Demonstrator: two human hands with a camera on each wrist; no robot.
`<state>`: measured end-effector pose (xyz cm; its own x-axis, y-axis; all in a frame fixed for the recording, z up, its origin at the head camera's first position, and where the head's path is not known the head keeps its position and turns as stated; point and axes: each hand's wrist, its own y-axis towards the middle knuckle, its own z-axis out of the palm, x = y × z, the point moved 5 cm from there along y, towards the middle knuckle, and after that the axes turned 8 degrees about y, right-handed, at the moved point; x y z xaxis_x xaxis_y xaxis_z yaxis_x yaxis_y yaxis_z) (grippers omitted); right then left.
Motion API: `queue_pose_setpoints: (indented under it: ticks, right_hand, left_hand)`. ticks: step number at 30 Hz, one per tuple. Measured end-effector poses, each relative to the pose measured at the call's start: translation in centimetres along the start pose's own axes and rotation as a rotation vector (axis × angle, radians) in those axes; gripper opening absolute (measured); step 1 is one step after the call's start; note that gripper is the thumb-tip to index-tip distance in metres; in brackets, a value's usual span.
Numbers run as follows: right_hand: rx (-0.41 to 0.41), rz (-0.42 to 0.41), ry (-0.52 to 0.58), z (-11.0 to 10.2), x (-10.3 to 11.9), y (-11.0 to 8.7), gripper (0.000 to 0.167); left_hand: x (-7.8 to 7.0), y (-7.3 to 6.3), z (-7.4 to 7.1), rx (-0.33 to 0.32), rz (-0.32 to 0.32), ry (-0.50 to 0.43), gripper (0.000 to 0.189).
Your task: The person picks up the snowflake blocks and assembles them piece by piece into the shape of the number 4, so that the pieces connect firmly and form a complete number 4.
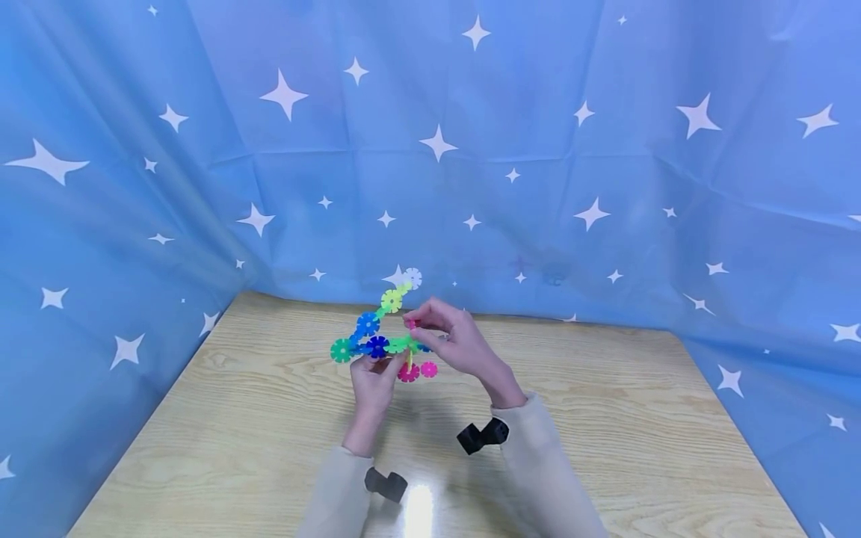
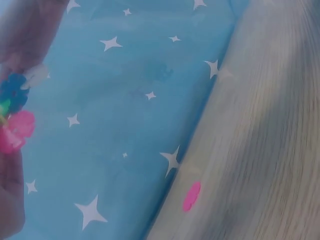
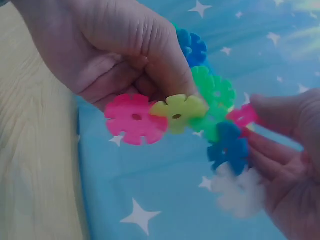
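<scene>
A chain of notched plastic snowflake discs is held up above the table, with blue discs [image 1: 368, 324], a yellow-green disc [image 1: 392, 301] and a pale disc [image 1: 412, 279] among them. My left hand [image 1: 374, 382] grips the chain near its green discs [image 3: 214, 90]. Between thumb and fingers, my right hand [image 1: 460, 342] pinches a small pink disc [image 3: 242, 116] against the green part; whether it is slotted in cannot be told. A yellow disc [image 3: 177, 114] and a larger pink disc [image 3: 136, 119] branch off one side, a blue disc [image 3: 228, 150] and a white one [image 3: 237, 190] off another.
A loose pink disc [image 2: 192, 196] lies on the wooden table [image 1: 605, 426], beyond the hands. Behind the table's far edge hangs a blue curtain [image 1: 538, 90] with white stars. Black wrist cameras [image 1: 483, 436] sit on both sleeves.
</scene>
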<state>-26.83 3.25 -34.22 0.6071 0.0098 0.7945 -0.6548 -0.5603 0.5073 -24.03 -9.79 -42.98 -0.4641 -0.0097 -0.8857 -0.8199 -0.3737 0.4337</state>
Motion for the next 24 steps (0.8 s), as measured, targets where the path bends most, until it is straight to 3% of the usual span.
queue_pose_setpoints:
  ticks: [7,13,16,19,24]
  right_hand:
    - [0.014,-0.083,0.04,0.1,2.1,0.0,0.01]
    - [0.029,-0.074,0.025,-0.5,1.1,0.0,0.015]
    - [0.028,-0.069,0.03,-0.8,0.8,-0.1,0.009]
    - [-0.008,-0.081,0.067,-1.4,0.5,-0.3,0.013]
    - [-0.119,-0.087,0.182,-2.7,-1.2,-0.8,0.026]
  left_hand:
    - [-0.5,-0.3,0.4,-0.045,0.023,-0.058,0.013]
    - [-1.1,-0.3,0.5,-0.037,0.051,-0.028,0.012]
    - [-1.1,-0.1,0.6,-0.022,0.046,-0.025,0.011]
    - [-1.3,0.2,0.5,-0.016,0.039,0.001,0.009]
    - [-3.3,0.1,0.0,-0.026,0.039,0.065,0.007]
